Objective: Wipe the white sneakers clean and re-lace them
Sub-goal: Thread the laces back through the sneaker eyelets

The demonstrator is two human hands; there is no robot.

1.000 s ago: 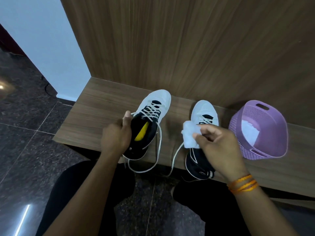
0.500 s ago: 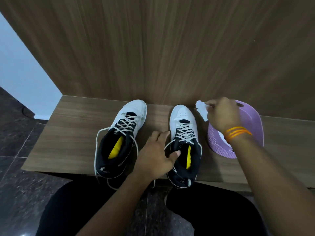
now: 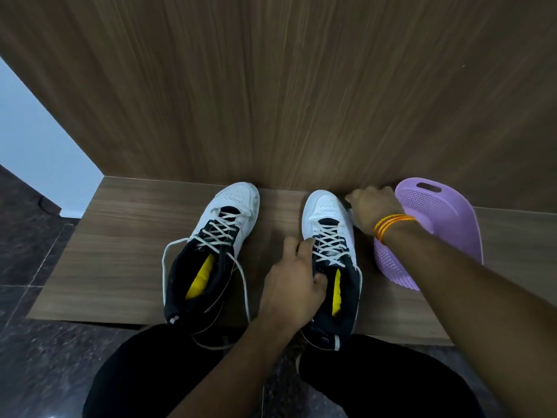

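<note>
Two white sneakers with black collars and yellow insoles stand toes-away on a wooden bench. The left sneaker stands alone, its loose lace ends hanging over the bench's front edge. My left hand grips the left side of the right sneaker at its collar, beside the laces. My right hand is curled against the right side of that sneaker's toe. The white wipe it holds is almost wholly hidden under the fingers.
A purple perforated plastic basket lies tilted on the bench just right of my right hand. A wood-panel wall rises directly behind the shoes. My knees in black trousers are against the bench front, over a dark tiled floor.
My right hand has come down from the basket with the wipe to the right sneaker's toe. My left hand has moved from the bench between the shoes onto that sneaker's collar.
</note>
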